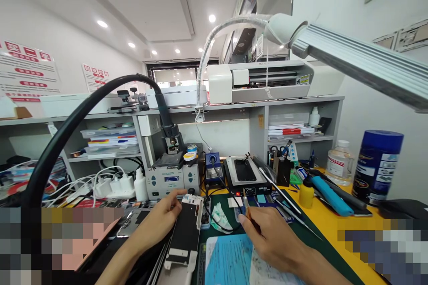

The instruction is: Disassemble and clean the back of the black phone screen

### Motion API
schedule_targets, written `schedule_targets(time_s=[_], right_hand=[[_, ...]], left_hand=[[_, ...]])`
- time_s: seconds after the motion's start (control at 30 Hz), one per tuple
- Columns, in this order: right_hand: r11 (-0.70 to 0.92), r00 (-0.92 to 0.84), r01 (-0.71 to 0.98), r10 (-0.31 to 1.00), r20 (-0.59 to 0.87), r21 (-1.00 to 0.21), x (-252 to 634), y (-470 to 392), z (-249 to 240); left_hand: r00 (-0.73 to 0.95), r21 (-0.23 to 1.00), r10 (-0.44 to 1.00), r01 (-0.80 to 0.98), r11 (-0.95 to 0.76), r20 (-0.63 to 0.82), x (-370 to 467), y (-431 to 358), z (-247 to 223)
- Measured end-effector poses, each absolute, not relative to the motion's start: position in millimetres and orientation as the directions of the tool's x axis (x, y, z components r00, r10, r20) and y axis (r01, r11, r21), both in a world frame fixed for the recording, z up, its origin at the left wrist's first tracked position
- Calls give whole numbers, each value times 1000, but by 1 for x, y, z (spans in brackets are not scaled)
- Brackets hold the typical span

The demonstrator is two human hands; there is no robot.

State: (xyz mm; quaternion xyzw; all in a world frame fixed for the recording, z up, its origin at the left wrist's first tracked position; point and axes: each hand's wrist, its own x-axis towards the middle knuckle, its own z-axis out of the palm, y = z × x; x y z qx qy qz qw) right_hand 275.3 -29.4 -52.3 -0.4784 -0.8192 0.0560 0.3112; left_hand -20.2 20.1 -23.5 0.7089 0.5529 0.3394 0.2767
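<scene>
The yellow bench point(326, 213) is partly covered by a mat point(302, 234). Left of the blue sheet point(229, 258), a phone panel point(185, 231) is held by the left hand point(163, 213); beyond the sheet, a slim tool point(246, 202) is pinched by the right hand point(267, 231).

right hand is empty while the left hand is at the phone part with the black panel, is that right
Not quite: the right hand is not empty. The head view shows it pinching a slim tool between thumb and fingers. The left hand is indeed at the phone part with the black panel.
</scene>
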Motion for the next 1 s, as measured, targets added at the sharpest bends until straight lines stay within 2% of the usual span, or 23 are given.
schedule_targets(time_s=[0.13,0.3,0.7,0.9,1.0], right_hand=[[530,-343,751,823,453,-394,275,-29,-52],[527,-347,748,829,438,-403,275,-31,-51],[506,-329,763,839,433,-402,273,-33,-46],[505,-329,781,833,445,-367,273,-33,-44],[499,-324,794,830,453,-346,272,-34,-44]], left_hand=[[238,696,960,665,-270,146,-16,23,-27],[320,612,931,705,-358,176,-8,23,-34],[284,417,929,834,-362,238,1,20,-39],[273,413,908,822,-391,317,10,13,-33],[275,529,888,724,-443,368,22,4,-29]])
